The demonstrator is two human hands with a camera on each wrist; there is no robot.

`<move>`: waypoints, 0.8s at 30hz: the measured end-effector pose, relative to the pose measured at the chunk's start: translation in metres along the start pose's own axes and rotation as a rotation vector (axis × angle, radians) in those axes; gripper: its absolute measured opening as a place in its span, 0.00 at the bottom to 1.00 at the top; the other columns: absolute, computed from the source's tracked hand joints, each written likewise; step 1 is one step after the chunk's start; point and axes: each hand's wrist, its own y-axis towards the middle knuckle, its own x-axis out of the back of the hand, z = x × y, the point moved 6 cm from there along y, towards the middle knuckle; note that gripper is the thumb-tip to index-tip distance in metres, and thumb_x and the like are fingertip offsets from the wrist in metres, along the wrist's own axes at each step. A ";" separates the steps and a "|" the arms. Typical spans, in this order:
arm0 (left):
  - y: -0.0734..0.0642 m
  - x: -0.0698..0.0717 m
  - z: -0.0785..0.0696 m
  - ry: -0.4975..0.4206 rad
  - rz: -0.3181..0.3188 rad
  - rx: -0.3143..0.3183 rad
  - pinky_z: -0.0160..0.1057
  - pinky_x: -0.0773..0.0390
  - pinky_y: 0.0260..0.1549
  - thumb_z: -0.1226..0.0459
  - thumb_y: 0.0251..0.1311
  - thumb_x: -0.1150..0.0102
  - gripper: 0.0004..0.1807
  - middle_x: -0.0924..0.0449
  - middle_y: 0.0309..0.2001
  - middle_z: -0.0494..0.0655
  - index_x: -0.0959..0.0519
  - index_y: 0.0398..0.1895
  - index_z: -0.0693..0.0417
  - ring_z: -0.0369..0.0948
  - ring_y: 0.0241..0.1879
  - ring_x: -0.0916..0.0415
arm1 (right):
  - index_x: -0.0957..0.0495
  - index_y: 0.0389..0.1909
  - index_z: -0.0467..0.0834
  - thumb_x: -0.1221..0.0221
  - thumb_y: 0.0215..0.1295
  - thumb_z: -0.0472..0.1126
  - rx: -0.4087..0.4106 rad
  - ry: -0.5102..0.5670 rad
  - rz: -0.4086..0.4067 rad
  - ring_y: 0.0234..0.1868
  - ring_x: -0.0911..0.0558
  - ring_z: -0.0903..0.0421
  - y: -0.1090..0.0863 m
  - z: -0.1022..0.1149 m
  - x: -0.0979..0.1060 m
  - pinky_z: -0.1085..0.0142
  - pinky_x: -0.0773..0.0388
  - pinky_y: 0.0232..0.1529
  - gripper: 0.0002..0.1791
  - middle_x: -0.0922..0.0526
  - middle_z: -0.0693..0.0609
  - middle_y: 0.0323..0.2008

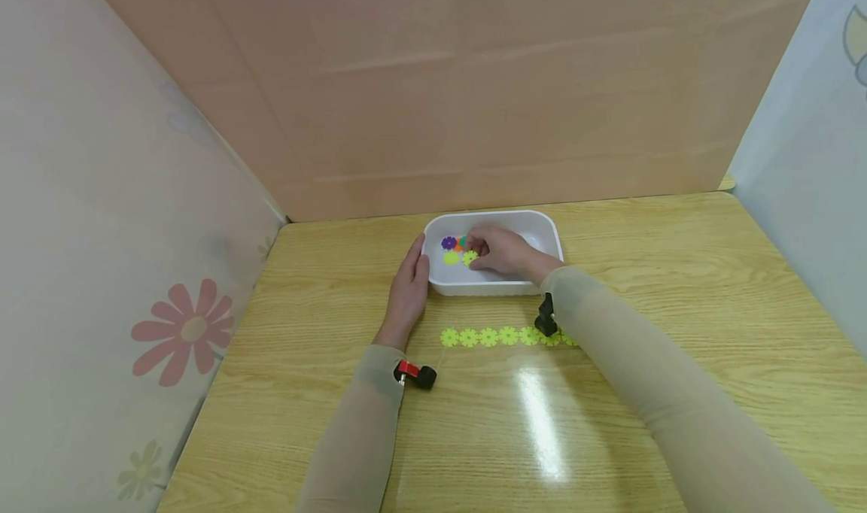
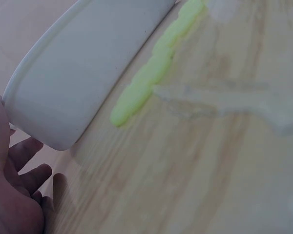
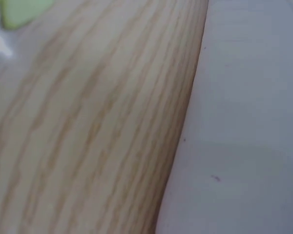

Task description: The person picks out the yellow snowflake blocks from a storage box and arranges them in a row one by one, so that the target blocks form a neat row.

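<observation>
A white plastic tray (image 1: 494,289) stands on the wooden table. My left hand (image 1: 406,291) rests along its left end, fingers lying against the outer wall; the left wrist view shows the same hand (image 2: 14,180) by the tray's corner. Reaching over the near rim, my right hand (image 1: 501,250) pinches a yellow-green snowflake disc (image 1: 470,258) between thumb and fingertips. Beside it in the tray lie another yellow-green disc (image 1: 451,258), a purple disc (image 1: 448,243), and orange and green ones partly hidden by the hand. The right wrist view shows only table and tray wall.
In front of the tray, several yellow-green snowflake discs (image 1: 488,338) form a row from left to right. My right forearm (image 1: 630,355) covers its right end. A tan panel (image 1: 460,84) stands behind the table, with pale walls on both sides.
</observation>
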 end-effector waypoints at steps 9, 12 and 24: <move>0.000 0.000 0.000 -0.005 0.003 -0.001 0.51 0.43 0.84 0.46 0.90 0.62 0.31 0.42 0.87 0.35 0.43 0.91 0.34 0.41 0.86 0.47 | 0.13 0.51 0.40 0.22 0.68 0.41 -0.013 -0.023 -0.024 0.45 0.18 0.49 -0.002 0.000 0.003 0.52 0.20 0.54 0.16 0.13 0.48 0.41; 0.001 -0.001 -0.001 -0.005 0.005 -0.005 0.51 0.43 0.84 0.47 0.90 0.62 0.31 0.42 0.87 0.36 0.43 0.91 0.33 0.42 0.86 0.47 | 0.12 0.51 0.39 0.21 0.67 0.42 -0.025 -0.026 -0.031 0.46 0.17 0.49 -0.002 -0.001 0.004 0.52 0.19 0.56 0.17 0.12 0.48 0.41; 0.001 -0.002 -0.001 0.007 0.004 -0.002 0.50 0.43 0.84 0.48 0.90 0.62 0.30 0.42 0.87 0.37 0.42 0.91 0.33 0.43 0.86 0.46 | 0.10 0.48 0.41 0.21 0.67 0.46 -0.016 -0.023 -0.098 0.42 0.19 0.51 -0.004 0.004 0.015 0.57 0.21 0.48 0.16 0.13 0.50 0.38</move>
